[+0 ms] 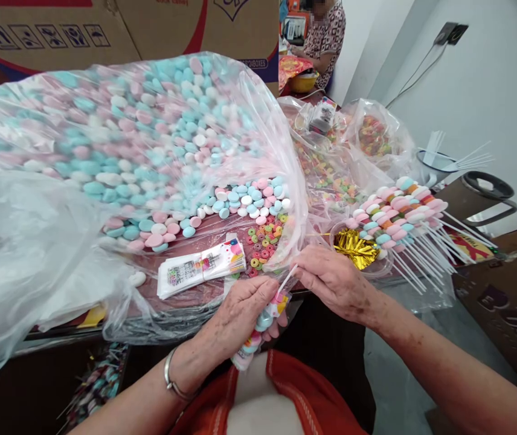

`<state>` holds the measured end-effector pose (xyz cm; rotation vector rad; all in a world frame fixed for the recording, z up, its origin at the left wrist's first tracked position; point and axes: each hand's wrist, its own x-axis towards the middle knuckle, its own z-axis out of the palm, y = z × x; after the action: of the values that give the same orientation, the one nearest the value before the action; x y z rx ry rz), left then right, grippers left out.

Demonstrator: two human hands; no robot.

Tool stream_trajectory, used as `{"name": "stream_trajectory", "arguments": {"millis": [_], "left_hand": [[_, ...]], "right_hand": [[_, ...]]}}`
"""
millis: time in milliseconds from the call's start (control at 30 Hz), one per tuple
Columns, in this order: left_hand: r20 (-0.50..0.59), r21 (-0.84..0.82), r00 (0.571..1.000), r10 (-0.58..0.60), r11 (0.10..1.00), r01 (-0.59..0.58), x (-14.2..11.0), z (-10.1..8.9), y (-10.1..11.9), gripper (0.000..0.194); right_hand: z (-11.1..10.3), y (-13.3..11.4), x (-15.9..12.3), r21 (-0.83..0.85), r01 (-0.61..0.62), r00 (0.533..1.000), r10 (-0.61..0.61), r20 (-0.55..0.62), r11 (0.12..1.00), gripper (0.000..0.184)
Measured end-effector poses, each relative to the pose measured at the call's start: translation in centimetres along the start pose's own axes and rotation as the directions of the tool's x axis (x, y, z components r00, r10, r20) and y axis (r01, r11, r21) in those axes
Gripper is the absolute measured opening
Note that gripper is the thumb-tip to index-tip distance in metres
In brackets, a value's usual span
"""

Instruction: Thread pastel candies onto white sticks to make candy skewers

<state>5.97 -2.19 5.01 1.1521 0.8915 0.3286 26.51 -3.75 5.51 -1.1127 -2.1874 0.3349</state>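
Observation:
My left hand point(239, 314) is closed around a marshmallow candy skewer point(264, 321), which sits in a clear printed bag and points down toward my lap. From the bag's mouth its white stick point(287, 279) slants up to the right. My right hand point(328, 283) pinches the upper end of that stick; whether a tie is also between the fingers cannot be made out. Beyond the hands lies a banded stack of printed bags point(202, 266). Gold twist ties point(357, 249) rest in a clear round container right of my right hand.
A large clear bag of pastel candies point(141, 139) covers the left and middle table. Loose gummy rings point(265, 241) lie near its opening. Finished-looking skewers point(398, 214) are piled at right beside a mug point(480, 196). Cartons point(150, 30) stand behind; another person point(326, 36) sits farther back.

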Motion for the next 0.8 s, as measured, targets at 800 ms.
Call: {"name": "stream_trajectory", "arguments": {"millis": [800], "left_hand": [[-0.092,-0.282,0.992,0.088,0.953,-0.111,-0.4,-0.6,-0.7,0.021]], "right_hand": [[4.6,-3.3,-0.3,0.857,-0.373,0.855,0.491,0.168,0.356,0.007]]}}
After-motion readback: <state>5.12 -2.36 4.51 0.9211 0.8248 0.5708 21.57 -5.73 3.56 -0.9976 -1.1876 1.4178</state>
